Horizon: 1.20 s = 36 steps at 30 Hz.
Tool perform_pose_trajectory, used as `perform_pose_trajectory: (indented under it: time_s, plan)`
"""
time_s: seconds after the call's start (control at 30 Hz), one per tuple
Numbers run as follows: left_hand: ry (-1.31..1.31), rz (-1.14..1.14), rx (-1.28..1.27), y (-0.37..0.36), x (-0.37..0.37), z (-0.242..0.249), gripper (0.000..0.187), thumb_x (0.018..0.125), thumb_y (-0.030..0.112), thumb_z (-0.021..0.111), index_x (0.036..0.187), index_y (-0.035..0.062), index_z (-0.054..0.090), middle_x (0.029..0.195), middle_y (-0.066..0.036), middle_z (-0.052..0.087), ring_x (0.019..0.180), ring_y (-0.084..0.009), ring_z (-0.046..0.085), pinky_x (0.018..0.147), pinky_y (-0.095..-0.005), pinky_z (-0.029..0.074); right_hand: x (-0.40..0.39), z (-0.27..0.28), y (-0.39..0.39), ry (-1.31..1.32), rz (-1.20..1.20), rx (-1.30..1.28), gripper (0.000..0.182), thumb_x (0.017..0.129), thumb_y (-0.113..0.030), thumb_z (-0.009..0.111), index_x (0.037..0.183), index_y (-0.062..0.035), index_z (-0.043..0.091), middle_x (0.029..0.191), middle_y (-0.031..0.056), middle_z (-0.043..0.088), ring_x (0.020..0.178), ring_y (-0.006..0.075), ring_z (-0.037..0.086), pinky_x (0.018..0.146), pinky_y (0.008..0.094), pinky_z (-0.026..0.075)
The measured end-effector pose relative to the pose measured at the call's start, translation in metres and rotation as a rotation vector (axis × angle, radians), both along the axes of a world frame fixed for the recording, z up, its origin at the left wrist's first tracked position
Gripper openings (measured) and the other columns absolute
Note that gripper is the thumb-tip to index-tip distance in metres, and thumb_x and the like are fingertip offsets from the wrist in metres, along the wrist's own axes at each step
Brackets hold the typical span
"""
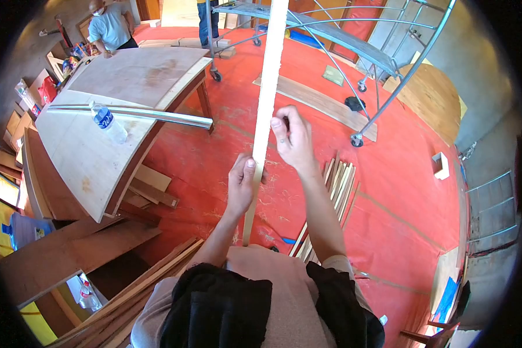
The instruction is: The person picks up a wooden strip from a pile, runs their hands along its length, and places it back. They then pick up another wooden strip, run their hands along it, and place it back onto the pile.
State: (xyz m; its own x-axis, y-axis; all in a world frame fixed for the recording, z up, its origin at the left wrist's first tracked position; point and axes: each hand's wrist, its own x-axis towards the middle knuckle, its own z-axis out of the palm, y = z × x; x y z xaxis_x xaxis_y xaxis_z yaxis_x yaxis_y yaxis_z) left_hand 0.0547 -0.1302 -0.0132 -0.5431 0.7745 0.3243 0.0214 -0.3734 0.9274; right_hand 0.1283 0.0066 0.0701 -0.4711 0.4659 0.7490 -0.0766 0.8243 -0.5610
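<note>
A long, narrow wooden strip [265, 110] rises in front of me, from near my waist to the top edge of the view. Its upper length is glaring white, its lower end pale tan. My left hand [242, 182] is wrapped round the lower part of the strip, thumb on the near face. Higher up, my right hand [294, 139] is at the strip's right edge, with curled fingers and thumb pinched together. Whatever may be between those fingertips is too small to make out. Thin pale shavings [275, 200] are scattered on the floor below.
Left stands a large table [139, 75] bearing a water bottle [109, 123] and metal strips [180, 118]; a person [113, 29] leans over its far end. A wheeled scaffold [342, 35] stands ahead. Stacked wood strips [336, 194] lie right of me, boards [151, 290] at lower left.
</note>
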Motion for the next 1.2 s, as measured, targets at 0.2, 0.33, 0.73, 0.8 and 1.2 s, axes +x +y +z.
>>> perform_pose_trajectory:
  time_s: [0.2,0.33,0.73,0.8,1.2]
  plan:
    - [0.001,-0.003,0.003,-0.001,0.004,0.002,0.040,0.106,0.031,0.037,0.107,-0.0023,0.059,0.084,-0.006,0.059,0.070,-0.0120,0.059,0.063,-0.0275,0.051,-0.007,-0.007,0.002,0.051,-0.091,0.225,0.017,0.098,-0.014,0.053,0.087,-0.0006,0.050,0.071,0.0183,0.057,0.058,0.0345,0.059,0.052,0.0418,0.047]
    - [0.005,0.025,0.023,0.000,0.001,-0.004,0.040,0.106,0.031,0.037,0.109,-0.0022,0.058,0.082,-0.006,0.059,0.070,-0.0119,0.060,0.063,-0.0273,0.051,0.004,-0.003,0.013,0.068,-0.239,0.109,0.019,0.099,-0.015,0.052,0.087,0.0004,0.050,0.070,0.0179,0.057,0.059,0.0350,0.059,0.054,0.0420,0.047]
    - [0.012,0.005,0.006,-0.003,0.002,-0.002,0.040,0.106,0.033,0.037,0.109,-0.0011,0.058,0.078,-0.003,0.059,0.070,-0.0112,0.059,0.063,-0.0274,0.050,-0.008,0.012,0.002,-0.008,-0.042,0.205,0.014,0.096,-0.011,0.054,0.086,-0.0017,0.050,0.072,0.0153,0.058,0.061,0.0348,0.060,0.056,0.0420,0.049]
    - [-0.016,-0.006,-0.002,-0.006,0.004,0.003,0.039,0.106,0.032,0.038,0.108,-0.0010,0.058,0.078,-0.003,0.059,0.070,-0.0113,0.059,0.064,-0.0275,0.050,-0.003,0.015,0.006,0.010,-0.092,0.240,0.013,0.095,-0.008,0.054,0.085,-0.0017,0.050,0.069,0.0142,0.057,0.058,0.0309,0.059,0.054,0.0394,0.048]
    - [-0.282,-0.066,0.147,0.003,-0.005,0.000,0.038,0.106,0.032,0.037,0.119,-0.0013,0.050,0.086,-0.010,0.061,0.073,-0.0142,0.062,0.065,-0.0308,0.054,0.013,-0.069,-0.028,0.041,0.275,-0.449,0.046,0.103,-0.039,0.043,0.124,0.0010,0.051,0.111,0.0105,0.060,0.107,0.0195,0.057,0.093,0.0357,0.046]
